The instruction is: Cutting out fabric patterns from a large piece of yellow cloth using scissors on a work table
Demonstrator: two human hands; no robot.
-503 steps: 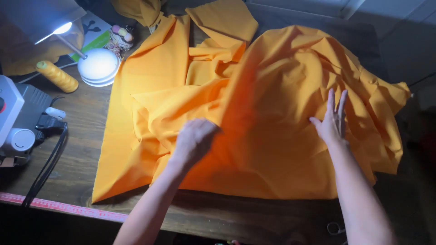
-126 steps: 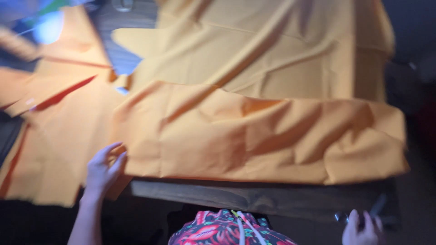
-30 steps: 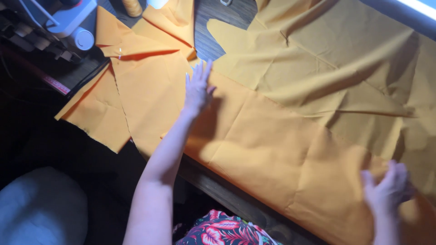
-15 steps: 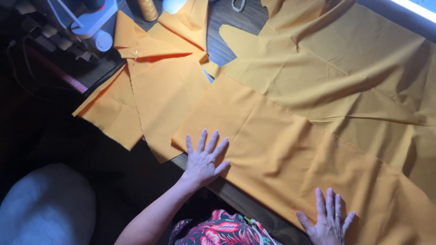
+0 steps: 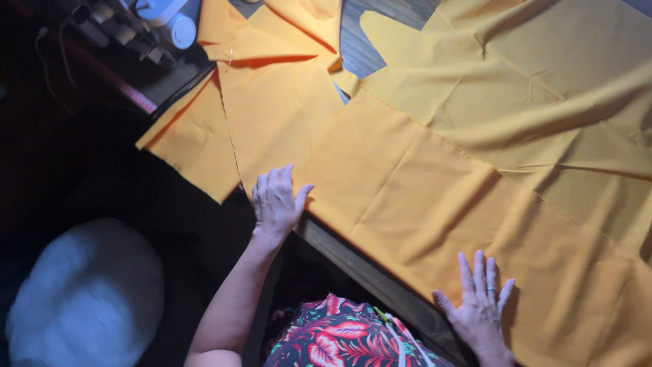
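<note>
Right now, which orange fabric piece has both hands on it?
The large folded orange piece along the table edge; left hand and right hand press it. The smaller cut pieces lie untouched.

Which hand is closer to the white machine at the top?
Left. The left hand lies on the orange fabric below the white machine; the right hand rests much farther away.

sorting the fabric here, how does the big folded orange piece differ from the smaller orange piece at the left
The big folded piece spans most of the table; the smaller piece covers just the corner. The right hand lies flat on the big one; the left hand rests at the smaller one's near edge. Both are plain orange cloth.
</note>
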